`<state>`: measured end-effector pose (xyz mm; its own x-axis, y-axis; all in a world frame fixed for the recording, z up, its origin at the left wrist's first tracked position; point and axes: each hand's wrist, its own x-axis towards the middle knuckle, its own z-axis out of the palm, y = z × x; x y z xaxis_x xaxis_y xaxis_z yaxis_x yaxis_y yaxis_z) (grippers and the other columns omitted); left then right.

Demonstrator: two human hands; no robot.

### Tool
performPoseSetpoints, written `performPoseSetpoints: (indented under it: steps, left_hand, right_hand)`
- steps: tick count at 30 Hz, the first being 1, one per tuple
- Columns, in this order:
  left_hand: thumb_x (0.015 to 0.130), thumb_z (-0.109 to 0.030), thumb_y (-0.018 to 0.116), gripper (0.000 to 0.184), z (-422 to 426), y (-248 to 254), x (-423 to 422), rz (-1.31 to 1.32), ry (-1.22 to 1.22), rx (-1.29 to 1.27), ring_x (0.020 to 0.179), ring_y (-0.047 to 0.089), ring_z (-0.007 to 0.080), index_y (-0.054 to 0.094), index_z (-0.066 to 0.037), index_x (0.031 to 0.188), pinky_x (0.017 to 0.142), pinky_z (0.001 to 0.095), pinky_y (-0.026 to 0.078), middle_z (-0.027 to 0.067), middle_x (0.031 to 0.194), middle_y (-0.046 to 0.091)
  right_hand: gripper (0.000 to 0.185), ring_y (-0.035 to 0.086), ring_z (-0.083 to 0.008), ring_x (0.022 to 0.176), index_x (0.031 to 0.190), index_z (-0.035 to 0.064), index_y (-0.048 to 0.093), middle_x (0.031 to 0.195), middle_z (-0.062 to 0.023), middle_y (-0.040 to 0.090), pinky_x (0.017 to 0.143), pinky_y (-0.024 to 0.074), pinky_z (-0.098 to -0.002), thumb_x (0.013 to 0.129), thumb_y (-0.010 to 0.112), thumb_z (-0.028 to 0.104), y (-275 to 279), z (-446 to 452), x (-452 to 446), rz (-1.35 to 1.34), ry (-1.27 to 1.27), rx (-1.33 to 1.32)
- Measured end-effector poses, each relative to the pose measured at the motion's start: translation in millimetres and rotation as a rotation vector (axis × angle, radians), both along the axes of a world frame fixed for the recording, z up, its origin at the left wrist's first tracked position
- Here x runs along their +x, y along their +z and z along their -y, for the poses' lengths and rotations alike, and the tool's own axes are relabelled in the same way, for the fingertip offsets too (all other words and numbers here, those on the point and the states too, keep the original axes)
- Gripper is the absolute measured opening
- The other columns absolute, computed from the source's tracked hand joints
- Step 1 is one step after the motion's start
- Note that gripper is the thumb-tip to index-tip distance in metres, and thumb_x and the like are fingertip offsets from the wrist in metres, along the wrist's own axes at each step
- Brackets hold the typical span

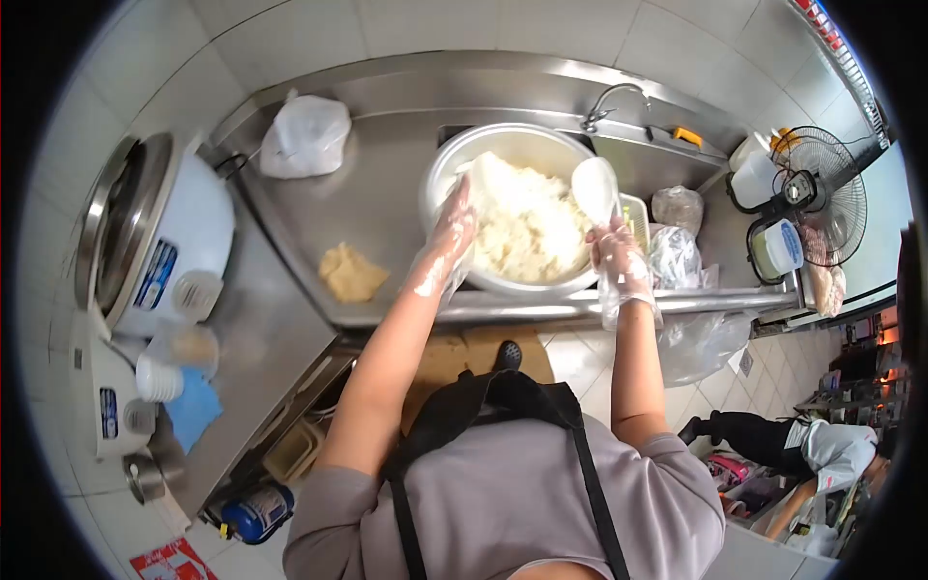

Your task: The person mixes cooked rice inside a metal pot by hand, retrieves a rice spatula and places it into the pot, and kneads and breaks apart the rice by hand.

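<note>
Evidently both arms reach forward over the counter (382, 198), each hand in a loose clear plastic glove, one at either side of a large metal bowl (517, 140) filled with a heap of white, rice-like food (536, 227). The left forearm slants up and inward from the bent elbow, and the left hand (450, 228) is at the bowl's left edge, its fingers pointing away from the body along the inner side; whether they grip the rim or only rest against it, I cannot tell. The right forearm runs almost straight ahead, with the elbow out beside the body, and the right hand (619, 257) is curled around the handle of a white paddle (594, 187), at the right side of the bowl. The paddle's broad, rounded head points away from the body, over the bowl's right edge. The bowl stands toward the sink side of the counter, with a curved faucet (611, 101) behind it and some wrapped bags (674, 256) just right of the right hand. A yellowish lump (350, 274) lies left of the left forearm, near the counter's front edge, and a white plastic bag (306, 137) sits farther back.
</note>
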<state>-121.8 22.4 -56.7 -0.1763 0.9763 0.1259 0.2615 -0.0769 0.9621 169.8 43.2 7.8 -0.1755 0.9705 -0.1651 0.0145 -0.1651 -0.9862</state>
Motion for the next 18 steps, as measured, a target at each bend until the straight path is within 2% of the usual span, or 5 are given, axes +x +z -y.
performPoseSetpoints:
  steps: [2, 3, 5, 12, 18]
  left_hand:
    - [0.086, -0.019, 0.044, 0.055, -27.3, -39.7, 3.9, -0.841, 0.108, 0.054, 0.133, 0.022, 0.0301, 0.028, -0.010, 0.138, 0.107, 0.0417, 0.021, 0.0154, 0.141, 0.028]
    - [0.087, -0.022, 0.045, 0.053, -24.3, -39.5, 9.4, -0.971, 0.121, -0.102, 0.133, 0.021, 0.0299, 0.030, -0.010, 0.137, 0.107, 0.0461, 0.018, 0.0126, 0.141, 0.029]
    - [0.087, -0.026, 0.045, 0.050, -28.2, -42.5, 8.5, -1.162, 0.159, -0.289, 0.134, 0.019, 0.0300, 0.036, -0.010, 0.134, 0.107, 0.0531, 0.013, 0.0074, 0.141, 0.031]
    - [0.086, -0.025, 0.045, 0.042, -30.5, -49.0, 5.3, -1.058, 0.215, -0.332, 0.129, 0.031, 0.0276, 0.047, -0.010, 0.125, 0.107, 0.0540, 0.010, 0.0050, 0.134, 0.042]
    - [0.086, -0.025, 0.046, 0.041, -34.8, -39.1, 4.9, -1.021, 0.218, -0.382, 0.125, 0.037, 0.0251, 0.048, -0.007, 0.123, 0.107, 0.0522, 0.012, 0.0071, 0.128, 0.049]
  right_hand:
    - [0.019, 0.058, -0.0294, 0.071, 0.098, -0.0008, 0.053, 0.078, -0.0161, 0.060, 0.065, 0.0461, -0.0374, 0.085, 0.047, 0.011, -23.9, -56.3, 12.7, 0.721, 0.056, 0.499]
    - [0.026, 0.057, -0.0392, 0.080, 0.106, 0.0000, 0.052, 0.085, -0.0228, 0.059, 0.073, 0.0440, -0.0456, 0.086, 0.043, 0.015, -42.8, -86.8, 16.9, 0.947, 0.152, 0.652]
    - [0.028, 0.058, -0.0376, 0.088, 0.107, 0.0036, 0.053, 0.090, -0.0228, 0.061, 0.075, 0.0455, -0.0448, 0.087, 0.039, 0.017, -29.3, -112.6, -0.8, 1.096, 0.143, 0.475]
    - [0.025, 0.062, -0.0284, 0.087, 0.104, 0.0047, 0.058, 0.088, -0.0140, 0.064, 0.062, 0.0511, -0.0427, 0.085, 0.044, 0.015, -94.3, -265.7, -31.9, 1.713, 0.671, 0.705]
    - [0.019, 0.061, -0.0305, 0.087, 0.092, 0.0057, 0.061, 0.086, -0.0158, 0.064, 0.072, 0.0495, -0.0380, 0.078, 0.052, 0.014, -171.8, -247.5, -89.9, 1.293, 0.745, 0.588]
